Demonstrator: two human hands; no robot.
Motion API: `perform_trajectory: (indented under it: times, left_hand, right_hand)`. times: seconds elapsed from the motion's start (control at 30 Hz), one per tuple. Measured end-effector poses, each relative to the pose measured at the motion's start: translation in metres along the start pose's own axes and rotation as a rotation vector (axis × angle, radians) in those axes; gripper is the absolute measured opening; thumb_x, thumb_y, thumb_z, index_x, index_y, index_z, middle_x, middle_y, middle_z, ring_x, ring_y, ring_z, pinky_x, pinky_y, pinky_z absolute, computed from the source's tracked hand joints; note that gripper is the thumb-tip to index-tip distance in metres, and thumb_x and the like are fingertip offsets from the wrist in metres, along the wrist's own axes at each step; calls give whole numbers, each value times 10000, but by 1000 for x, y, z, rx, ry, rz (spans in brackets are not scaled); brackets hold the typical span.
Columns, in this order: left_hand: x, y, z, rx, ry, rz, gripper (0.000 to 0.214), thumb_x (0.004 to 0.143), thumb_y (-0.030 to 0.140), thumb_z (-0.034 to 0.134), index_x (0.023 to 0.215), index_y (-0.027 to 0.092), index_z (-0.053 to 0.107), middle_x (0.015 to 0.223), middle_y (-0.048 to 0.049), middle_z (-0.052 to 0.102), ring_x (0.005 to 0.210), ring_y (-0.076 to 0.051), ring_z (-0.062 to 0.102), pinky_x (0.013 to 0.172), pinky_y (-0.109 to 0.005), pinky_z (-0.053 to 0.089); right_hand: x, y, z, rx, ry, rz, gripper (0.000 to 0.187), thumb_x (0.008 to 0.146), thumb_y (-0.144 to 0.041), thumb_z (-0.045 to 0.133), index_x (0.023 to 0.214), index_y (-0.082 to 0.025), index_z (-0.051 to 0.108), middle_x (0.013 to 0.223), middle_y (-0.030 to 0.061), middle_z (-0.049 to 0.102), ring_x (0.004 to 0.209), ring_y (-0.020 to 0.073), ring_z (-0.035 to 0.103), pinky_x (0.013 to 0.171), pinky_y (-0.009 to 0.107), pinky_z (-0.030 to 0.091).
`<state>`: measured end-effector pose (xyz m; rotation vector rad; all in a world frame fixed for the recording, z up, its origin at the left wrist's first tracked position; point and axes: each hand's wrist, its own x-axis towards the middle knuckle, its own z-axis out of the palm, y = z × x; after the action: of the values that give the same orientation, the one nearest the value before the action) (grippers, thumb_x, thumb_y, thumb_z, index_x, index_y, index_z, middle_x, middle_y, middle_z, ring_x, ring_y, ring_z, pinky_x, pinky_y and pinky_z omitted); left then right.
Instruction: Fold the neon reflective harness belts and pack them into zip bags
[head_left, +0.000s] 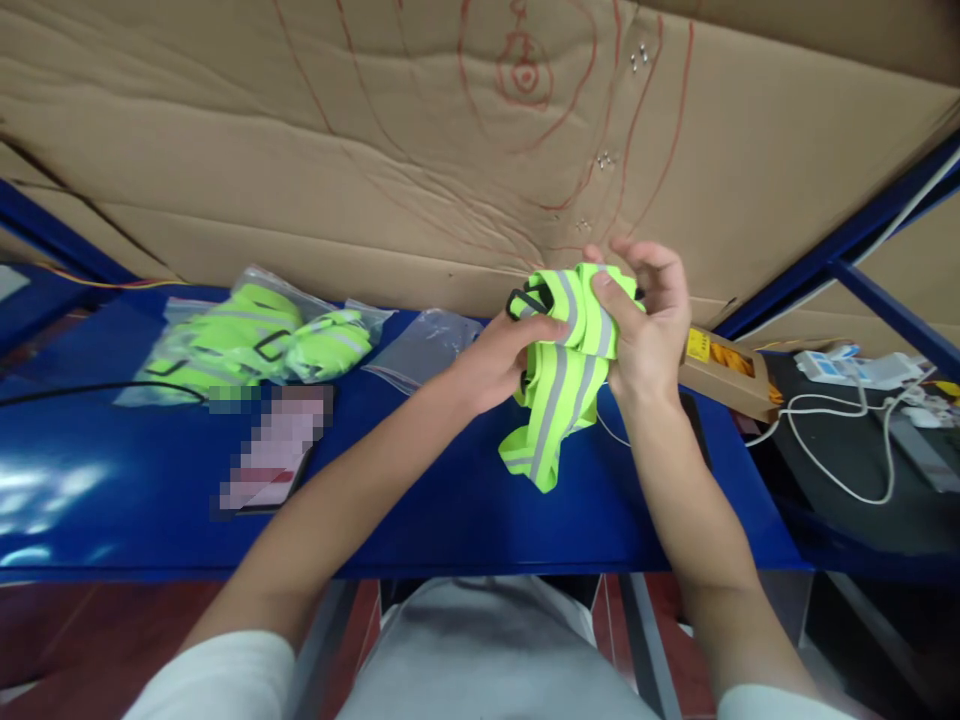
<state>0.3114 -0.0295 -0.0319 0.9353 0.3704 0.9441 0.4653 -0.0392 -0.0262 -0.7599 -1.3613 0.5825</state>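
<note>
A neon yellow reflective strap (pixel 564 380) with grey bands and a black buckle hangs bunched above the blue table (pixel 450 500). My left hand (pixel 499 355) is closed on its left side, just below the buckle. My right hand (pixel 651 320) wraps round the folded top of the strap, thumb pressed on a grey band. A loose end of the strap dangles toward the table.
Clear bags of packed yellow straps (pixel 247 340) lie at the back left, beside an empty clear bag (pixel 427 350). A phone (pixel 274 450) lies on the table. A small cardboard box (pixel 731 372) and white cables (pixel 840 440) sit at the right. Cardboard sheets (pixel 375 150) stand behind.
</note>
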Motion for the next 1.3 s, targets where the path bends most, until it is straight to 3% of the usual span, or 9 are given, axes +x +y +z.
perform_trajectory:
  times: [0.13,0.27,0.43,0.6,0.7,0.93,1.07,1.2,1.3]
  left_hand:
    - [0,-9,1,-12,-125,-106,482,722,465,905,1078,179,749,1057,-83,785,1018,-300,742,918,-417,575]
    - [-2,-3,-7,73,-119,-82,472,724,344,937,1134,203,750,1115,-71,792,1007,-271,755,913,-402,582]
    - [-5,13,-13,173,-96,-44,463,696,219,946,1126,201,776,1140,-58,800,1047,-250,750,951,-379,575]
    - [-1,12,-17,156,-71,-76,345,676,166,913,1002,158,803,1025,-73,814,1016,-290,762,955,-415,578]
    - [4,0,-16,-8,-75,-84,359,704,147,850,1055,191,791,1021,-39,811,1014,-266,763,962,-390,573]
    - [-6,-15,-4,15,-419,-341,390,800,324,856,1134,146,764,998,-133,804,984,-302,773,920,-427,595]
    - [-19,3,2,34,-405,-346,392,849,398,832,1173,196,744,898,-69,763,874,-244,767,786,-355,612]
    - [-24,19,6,127,-357,-336,597,857,737,683,937,150,755,893,-92,739,785,-199,726,667,-275,576]
    - [-21,20,5,178,-271,-293,694,844,823,606,874,143,740,803,-77,723,693,-187,706,618,-271,579]
  right_hand:
    - [-1,-16,-5,-160,-72,-128,322,969,-459,672,1253,-344,573,1483,54,538,1459,318,530,1140,522,539]
    - [7,-28,-15,-198,-235,-141,439,915,-394,763,1302,-323,569,1417,61,589,1385,267,588,1205,479,490]
    - [14,-23,-25,-6,-429,217,788,744,-474,902,1426,-325,535,1374,52,672,1316,285,637,1082,475,585]
    - [6,-16,-15,90,-474,466,503,759,-523,873,1143,-226,741,1132,59,775,1095,288,734,1006,489,615]
    - [3,-21,-11,14,-377,378,489,744,-520,884,1111,-224,754,1126,52,776,1136,300,720,1019,493,604]
    - [8,-50,-29,-212,-348,86,527,822,-442,852,1317,-316,718,1395,29,694,1366,330,608,1174,512,512]
    - [12,-59,-45,-315,-438,-67,438,846,-398,825,1275,-338,759,1461,22,653,1421,339,561,1246,510,421]
    - [14,-59,-46,-463,-562,-196,412,863,-437,797,1262,-342,766,1484,-2,632,1409,327,564,1239,520,415]
    - [10,-58,-38,-607,-590,-317,438,896,-377,777,1331,-363,727,1526,-15,598,1408,310,536,1247,523,405]
